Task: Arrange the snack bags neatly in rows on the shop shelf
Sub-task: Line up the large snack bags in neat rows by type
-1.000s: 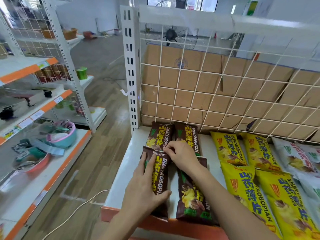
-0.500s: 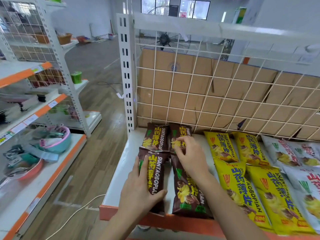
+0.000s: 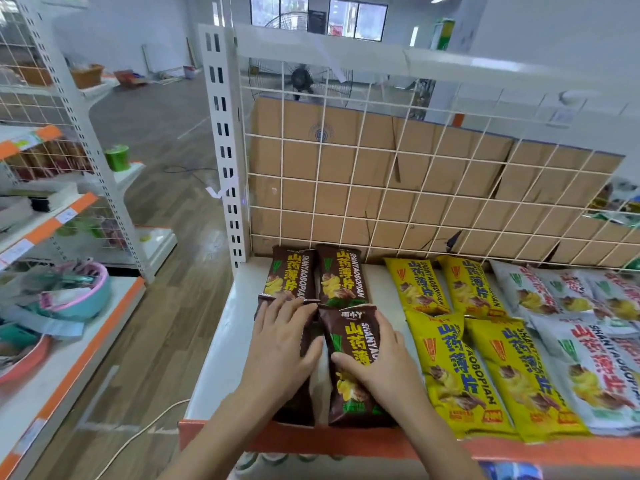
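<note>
Open in front, walled behind
A white wire grid panel (image 3: 381, 220) closes the rear; bare white metal shelf (image 3: 231, 341) lies left of the brown snack bags (image 3: 292, 275).

White shelf board (image 3: 221, 344) had an orange front lip (image 3: 329, 443) and a wire grid back (image 3: 381, 188). Bags lay flat on it in a far row and a near row.

At the left end, the far-left brown bag (image 3: 291, 275) and far-right brown bag (image 3: 341, 278) lay side by side against the grid. The near-left brown bag (image 3: 303, 407) and near-right brown bag (image 3: 349, 341) overlapped their lower ends, with a slit of bare board between the near pair.

Past a bare strip to the right were two far yellow bags (image 3: 414, 287) and two near yellow bags (image 3: 450, 375), the near ones reaching the lip. Rightmost were white bags (image 3: 602, 372), overlapping and blurred.
</note>
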`<control>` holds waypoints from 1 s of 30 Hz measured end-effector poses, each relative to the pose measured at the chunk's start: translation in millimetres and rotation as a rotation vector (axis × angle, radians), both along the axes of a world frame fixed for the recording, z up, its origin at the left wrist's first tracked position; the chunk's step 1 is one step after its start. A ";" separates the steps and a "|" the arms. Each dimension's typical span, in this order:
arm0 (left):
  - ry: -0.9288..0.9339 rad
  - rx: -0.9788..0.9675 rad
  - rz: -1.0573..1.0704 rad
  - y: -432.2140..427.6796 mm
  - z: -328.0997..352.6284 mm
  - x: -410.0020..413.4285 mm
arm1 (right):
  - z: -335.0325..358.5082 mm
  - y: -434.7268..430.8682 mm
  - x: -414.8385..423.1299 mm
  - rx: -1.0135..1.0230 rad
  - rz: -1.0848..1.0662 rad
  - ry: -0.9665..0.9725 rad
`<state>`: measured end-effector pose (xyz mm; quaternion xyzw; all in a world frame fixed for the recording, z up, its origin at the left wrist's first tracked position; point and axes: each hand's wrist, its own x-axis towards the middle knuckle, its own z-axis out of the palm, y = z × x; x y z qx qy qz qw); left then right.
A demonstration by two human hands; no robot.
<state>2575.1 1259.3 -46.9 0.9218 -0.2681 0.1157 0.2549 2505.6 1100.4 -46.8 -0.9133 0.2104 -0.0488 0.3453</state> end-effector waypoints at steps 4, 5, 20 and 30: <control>-0.003 0.065 -0.100 -12.3 8.4 20.5 | -5.0 10.2 -12.9 -0.151 0.022 0.068; 0.030 0.084 -0.146 -16.0 9.6 26.5 | -6.3 12.2 -14.8 -0.172 0.019 0.060; 0.181 0.476 -0.354 -58.5 29.0 68.6 | -12.8 29.4 -26.4 -0.328 -0.019 -0.046; 0.169 0.342 -0.384 -68.2 31.5 78.4 | -9.6 44.9 -30.6 -0.394 -0.080 0.062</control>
